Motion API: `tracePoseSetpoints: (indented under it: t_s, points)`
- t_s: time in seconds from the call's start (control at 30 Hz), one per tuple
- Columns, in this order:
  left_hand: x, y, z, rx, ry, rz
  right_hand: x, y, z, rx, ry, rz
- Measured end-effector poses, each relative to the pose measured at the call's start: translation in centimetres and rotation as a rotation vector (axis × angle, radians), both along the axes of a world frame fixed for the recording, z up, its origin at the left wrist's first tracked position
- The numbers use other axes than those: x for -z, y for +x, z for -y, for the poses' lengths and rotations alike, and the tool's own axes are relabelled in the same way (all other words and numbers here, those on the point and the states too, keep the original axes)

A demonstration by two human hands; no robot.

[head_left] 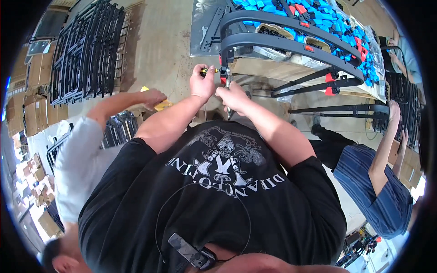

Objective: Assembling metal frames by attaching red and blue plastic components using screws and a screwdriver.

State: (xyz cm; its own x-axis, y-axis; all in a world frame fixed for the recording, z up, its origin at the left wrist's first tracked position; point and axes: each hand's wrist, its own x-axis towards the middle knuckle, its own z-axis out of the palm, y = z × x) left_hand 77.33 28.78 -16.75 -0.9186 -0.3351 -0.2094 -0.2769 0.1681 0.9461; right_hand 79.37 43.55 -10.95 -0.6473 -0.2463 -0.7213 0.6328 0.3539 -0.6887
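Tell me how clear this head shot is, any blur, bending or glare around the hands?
Head view: strong fisheye bending, the black curved frame bows and the corners go dark; left hand and right hand are fairly sharp; the co-worker's hand at left is slightly motion-blurred; lighting even, no harsh glare.

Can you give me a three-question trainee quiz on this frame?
1. True or false: the left hand grips a yellow-handled tool.
2. What does the right hand work at? A) a cardboard box B) the end of the curved black frame C) a blue part
3. What colour are most small parts heaped on the table beyond the frame?

Key: 1 true; 2 B; 3 blue.
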Motion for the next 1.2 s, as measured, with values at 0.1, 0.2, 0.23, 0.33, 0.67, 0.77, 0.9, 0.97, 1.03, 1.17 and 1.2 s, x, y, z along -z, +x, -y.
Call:
tracePoseSetpoints:
  t_s: [0.1, 0.2, 0.23, 0.33, 0.67, 0.77, 0.9, 0.97, 1.03, 1.17, 1.2]
  points:
    - [1.1, 0.1, 0.2, -0.003, 0.027, -0.037, -1.1, 0.3, -0.3, 0.096, -0.106, 0.011]
    - [1.4, 0.2, 0.5, 0.036, 0.118, -0.029, 0.8, 0.8, -0.6, 0.009, -0.047, 0.009]
    - [0.8, 0.5, 0.1, 0.046, 0.122, -0.026, 3.8, 1.0, -0.8, -0.140, 0.187, -0.213]
    - [-0.2, 0.3, -0.2, 0.041, 0.046, 0.074, 5.3, 0.2, -0.6, -0.325, 0.476, -0.294]
    - [-1.8, 3.0, -0.1, -0.002, -0.060, 0.183, 7.4, 2.5, -1.2, -0.060, 0.117, -0.235]
    - [-0.9, 4.5, 0.9, 0.179, -0.105, 0.389, 4.4, 2.3, -0.9, -0.031, 0.076, -0.128]
    - [-2.0, 3.7, 1.3, 0.259, 0.079, 0.525, 1.0, 2.1, -1.1, 0.141, -0.245, 0.062]
    - [-5.0, 3.0, 1.7, 0.326, 0.230, 0.627, -0.6, 1.8, -1.2, 0.237, -0.476, 0.221]
    - [-4.5, 3.3, 1.3, 0.338, 0.059, 0.538, -0.1, 1.9, -1.0, 0.242, -0.427, 0.208]
    - [-0.7, 4.5, 0.9, 0.321, -0.177, 0.305, 0.7, 2.6, -0.2, 0.249, -0.219, 0.105]
    - [1.3, 4.7, 0.9, 0.297, -0.165, 0.257, 0.9, 2.7, 0.1, 0.242, -0.145, 0.064]
